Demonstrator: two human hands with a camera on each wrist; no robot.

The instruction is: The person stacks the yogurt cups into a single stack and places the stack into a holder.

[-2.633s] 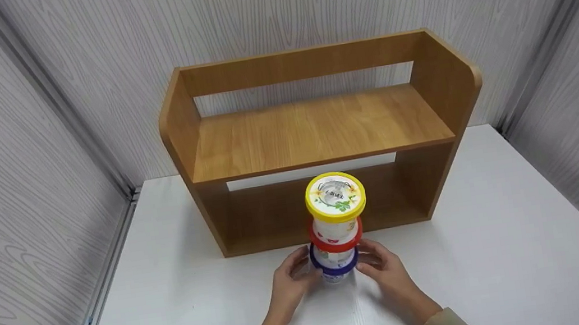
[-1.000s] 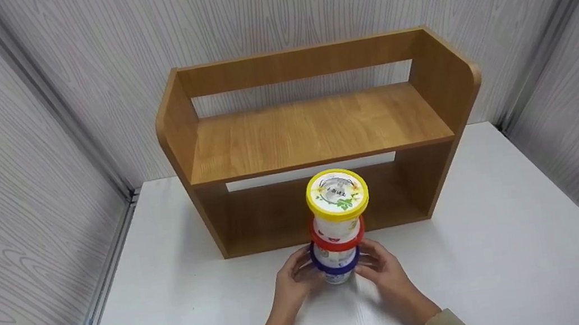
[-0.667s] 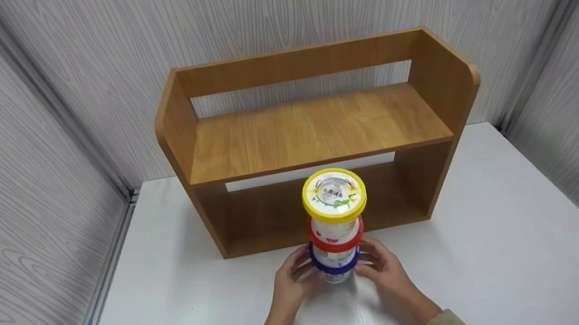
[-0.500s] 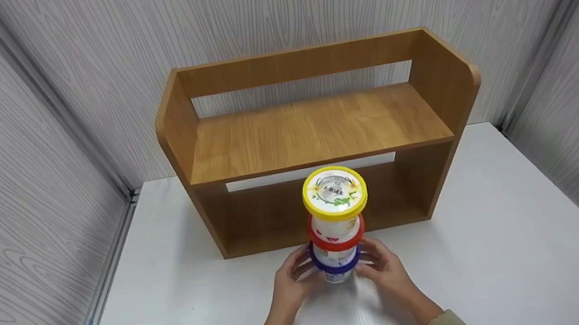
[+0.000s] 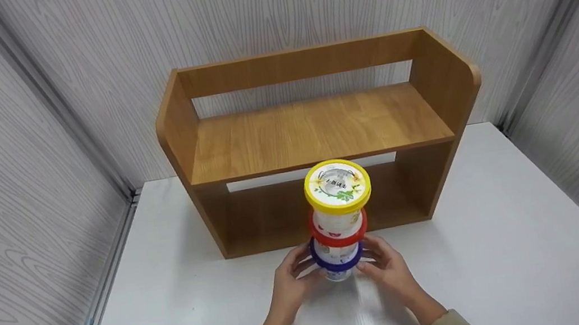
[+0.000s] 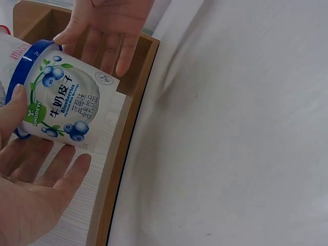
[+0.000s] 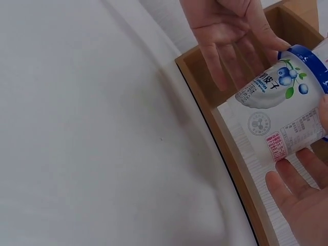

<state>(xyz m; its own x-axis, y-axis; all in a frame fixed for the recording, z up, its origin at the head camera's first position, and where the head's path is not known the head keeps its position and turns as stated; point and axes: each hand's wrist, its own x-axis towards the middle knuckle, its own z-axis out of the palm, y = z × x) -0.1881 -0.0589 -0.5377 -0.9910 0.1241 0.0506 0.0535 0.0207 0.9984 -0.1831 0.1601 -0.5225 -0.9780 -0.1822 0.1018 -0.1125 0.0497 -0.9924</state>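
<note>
Three white tubs stand stacked upright in the head view: a yellow-lidded tub (image 5: pixel 337 186) on top, a red-lidded tub (image 5: pixel 340 240) in the middle, a blue-lidded tub (image 5: pixel 339 264) at the bottom. My left hand (image 5: pixel 289 287) and right hand (image 5: pixel 391 272) grip the bottom tub from opposite sides. In the left wrist view, thumbs press the blue lid's rim while fingers support the blueberry-printed tub (image 6: pixel 72 97) from both sides. The right wrist view shows the same tub (image 7: pixel 287 105), its base apparently raised off the table. Some fingertips are hidden in the head view.
Directly behind the stack stands a two-tier wooden shelf (image 5: pixel 319 130), with an upper board and a lower compartment (image 5: pixel 269 216). White table surface (image 5: pixel 505 245) extends on both sides. Wood-grain panels (image 5: pixel 29 165) enclose the back and sides.
The stack has risen slightly in the head view, its yellow lid now higher and a little larger. Both hands keep their places at its sides and have moved little.
</note>
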